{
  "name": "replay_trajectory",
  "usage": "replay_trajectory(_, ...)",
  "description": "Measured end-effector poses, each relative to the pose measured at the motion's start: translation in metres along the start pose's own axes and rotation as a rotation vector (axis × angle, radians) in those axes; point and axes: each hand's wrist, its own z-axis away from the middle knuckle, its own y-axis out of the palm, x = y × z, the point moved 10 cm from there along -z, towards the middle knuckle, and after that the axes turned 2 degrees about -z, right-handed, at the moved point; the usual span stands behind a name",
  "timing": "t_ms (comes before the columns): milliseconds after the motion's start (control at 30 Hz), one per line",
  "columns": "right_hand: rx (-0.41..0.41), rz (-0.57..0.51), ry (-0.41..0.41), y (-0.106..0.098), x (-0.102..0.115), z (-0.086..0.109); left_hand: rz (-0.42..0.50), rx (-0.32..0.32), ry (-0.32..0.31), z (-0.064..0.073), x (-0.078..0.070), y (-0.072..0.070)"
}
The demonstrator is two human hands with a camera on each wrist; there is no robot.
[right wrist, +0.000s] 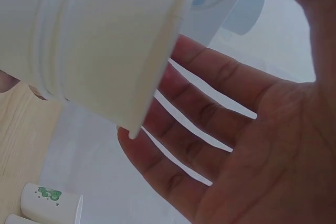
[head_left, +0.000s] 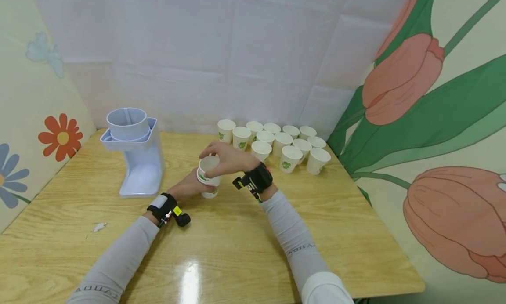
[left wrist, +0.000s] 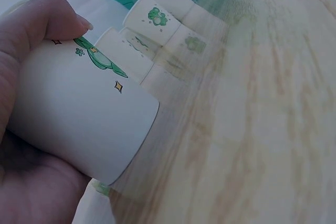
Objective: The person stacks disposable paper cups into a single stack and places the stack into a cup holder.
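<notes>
In the head view, a small stack of white paper cups stands over the table's middle. My left hand (head_left: 190, 185) grips the lower paper cup (head_left: 209, 194), with thumb and fingers wrapped round its side. A green cartoon print shows on that cup's wall in the left wrist view. My right hand (head_left: 232, 159) comes over from the right and holds the top paper cup (head_left: 208, 164) near its rim, thumb on the near side and fingers on the far side. Close-set rims of nested cups show below the top cup (right wrist: 113, 40) in the right wrist view.
Several white paper cups (head_left: 291, 153) stand upright in a group at the back right. A pale blue-white stand (head_left: 141, 170) with a round holder (head_left: 128, 124) on top is at the back left. A white scrap (head_left: 99, 227) lies on the wooden table (head_left: 221, 255).
</notes>
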Motion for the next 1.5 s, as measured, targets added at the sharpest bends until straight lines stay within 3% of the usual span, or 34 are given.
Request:
replay_trajectory(567,0.051,-0.005,0.0,0.012,0.001,-0.006,0.023,-0.025,0.022,0.001,-0.001,-0.004)
replay_trajectory(1200,0.093,-0.067,0.025,0.023,-0.001,-0.005,0.007,-0.017,-0.004,0.001,0.004,-0.002)
replay_trajectory(1500,0.107,-0.039,0.012,0.027,-0.003,-0.007,0.02,-0.013,-0.007,0.0,0.004,-0.001)
